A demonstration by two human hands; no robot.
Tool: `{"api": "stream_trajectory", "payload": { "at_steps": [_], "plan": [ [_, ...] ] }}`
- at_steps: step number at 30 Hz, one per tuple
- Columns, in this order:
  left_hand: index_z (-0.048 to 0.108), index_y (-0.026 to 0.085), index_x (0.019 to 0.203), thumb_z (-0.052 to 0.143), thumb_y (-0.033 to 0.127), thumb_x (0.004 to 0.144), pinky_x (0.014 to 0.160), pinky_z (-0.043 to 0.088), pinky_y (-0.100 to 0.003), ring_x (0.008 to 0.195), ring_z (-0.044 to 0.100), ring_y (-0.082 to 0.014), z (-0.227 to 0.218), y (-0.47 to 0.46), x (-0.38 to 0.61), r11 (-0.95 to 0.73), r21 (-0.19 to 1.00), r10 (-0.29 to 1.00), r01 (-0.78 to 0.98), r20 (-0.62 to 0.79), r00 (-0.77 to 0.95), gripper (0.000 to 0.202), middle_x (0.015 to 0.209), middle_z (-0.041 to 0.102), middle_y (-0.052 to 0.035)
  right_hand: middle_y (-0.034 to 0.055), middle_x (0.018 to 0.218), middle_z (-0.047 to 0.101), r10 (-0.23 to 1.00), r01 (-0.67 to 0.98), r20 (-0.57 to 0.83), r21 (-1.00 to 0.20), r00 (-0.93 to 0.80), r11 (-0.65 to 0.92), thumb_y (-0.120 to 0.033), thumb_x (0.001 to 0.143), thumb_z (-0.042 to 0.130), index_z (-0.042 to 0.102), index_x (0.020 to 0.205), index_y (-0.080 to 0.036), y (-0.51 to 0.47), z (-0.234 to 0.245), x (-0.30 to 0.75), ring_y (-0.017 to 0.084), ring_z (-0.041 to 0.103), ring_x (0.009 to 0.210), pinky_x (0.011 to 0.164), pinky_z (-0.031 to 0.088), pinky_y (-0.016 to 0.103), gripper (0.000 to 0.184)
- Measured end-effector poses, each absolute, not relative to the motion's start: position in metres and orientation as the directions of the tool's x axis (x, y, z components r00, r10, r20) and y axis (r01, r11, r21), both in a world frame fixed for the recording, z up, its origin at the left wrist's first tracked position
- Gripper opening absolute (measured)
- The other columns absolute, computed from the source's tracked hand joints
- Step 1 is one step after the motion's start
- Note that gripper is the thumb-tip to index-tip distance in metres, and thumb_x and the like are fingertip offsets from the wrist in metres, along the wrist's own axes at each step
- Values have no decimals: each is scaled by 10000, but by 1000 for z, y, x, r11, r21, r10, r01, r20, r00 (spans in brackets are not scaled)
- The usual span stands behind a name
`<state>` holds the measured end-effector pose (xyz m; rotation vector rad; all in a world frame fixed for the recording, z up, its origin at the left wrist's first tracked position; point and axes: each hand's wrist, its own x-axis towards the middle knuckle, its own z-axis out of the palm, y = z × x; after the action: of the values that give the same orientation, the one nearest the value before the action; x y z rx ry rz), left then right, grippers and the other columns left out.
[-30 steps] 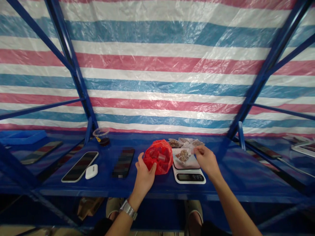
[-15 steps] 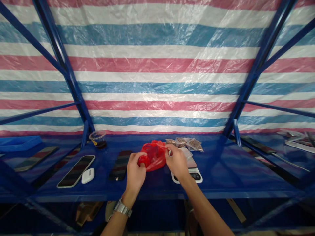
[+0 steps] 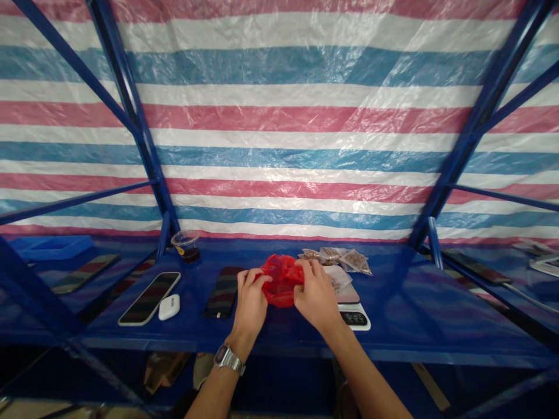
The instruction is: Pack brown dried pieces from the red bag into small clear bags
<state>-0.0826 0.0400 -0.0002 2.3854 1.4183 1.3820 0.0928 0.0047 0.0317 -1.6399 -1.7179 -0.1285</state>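
A red plastic bag (image 3: pixel 282 280) lies on the blue shelf (image 3: pixel 406 314) in front of me. My left hand (image 3: pixel 251 302), with a watch on the wrist, grips the bag's left side with curled fingers. On the bag's right side, my right hand (image 3: pixel 315 297) pinches the plastic. Partly hidden behind my right hand stands a small white kitchen scale (image 3: pixel 354 314) with a clear packet (image 3: pixel 337 277) on its platform. Several clear packets of brown pieces (image 3: pixel 338 257) lie just behind the scale.
Left of the bag lie a dark phone (image 3: pixel 223 292), a white earbud case (image 3: pixel 169 306) and a larger phone (image 3: pixel 149 297). A clear cup with dark liquid (image 3: pixel 186 245) stands at the back. Blue frame posts rise on both sides before a striped tarp.
My right hand left the scale and came across to the red bag. Both hands now hold the bag, which is squeezed smaller and flatter than before.
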Motion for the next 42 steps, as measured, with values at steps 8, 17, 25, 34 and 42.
{"api": "stream_trajectory", "payload": {
  "at_steps": [8,17,25,34,42],
  "plan": [
    [731,158,1064,414,-113,729,1091,480,-458,1178,472,-285,0,42,-84,-435,386,809,813,564,165,535,1154,598,-112,60,1149,628,910,897,413,-412,27,161,0,828,459,737,1048,-273,10,27,101,213,634,1060,946,482,314,448],
    [591,109,1326,427,-78,756,996,478,-454,1146,477,-299,5,40,-84,-211,216,876,953,474,86,622,1397,478,-172,118,1399,567,941,978,337,-205,25,48,-2,763,496,633,1355,-181,2,31,95,285,555,1213,997,474,372,634],
    [639,147,1298,439,-61,772,957,483,-440,1088,480,-293,2,41,-89,-221,199,862,955,497,96,601,1349,504,-163,106,1384,608,882,890,472,-396,-15,227,-196,889,551,582,1421,-222,14,18,106,290,535,1236,1077,418,447,534],
    [724,169,1155,480,1,829,1000,481,-524,1118,459,-330,7,38,-92,-302,306,768,903,640,40,440,1245,510,-162,152,996,713,708,871,571,-473,416,-131,-255,939,481,763,1043,-173,23,6,218,287,637,976,929,448,417,312],
    [716,194,1065,457,-39,821,1032,495,-484,1128,479,-302,11,29,-80,-466,367,701,805,709,82,426,1194,540,-120,135,974,730,793,897,475,-396,383,-196,-330,932,542,771,1009,-186,23,-20,245,278,672,926,897,473,391,281]
  ]
}}
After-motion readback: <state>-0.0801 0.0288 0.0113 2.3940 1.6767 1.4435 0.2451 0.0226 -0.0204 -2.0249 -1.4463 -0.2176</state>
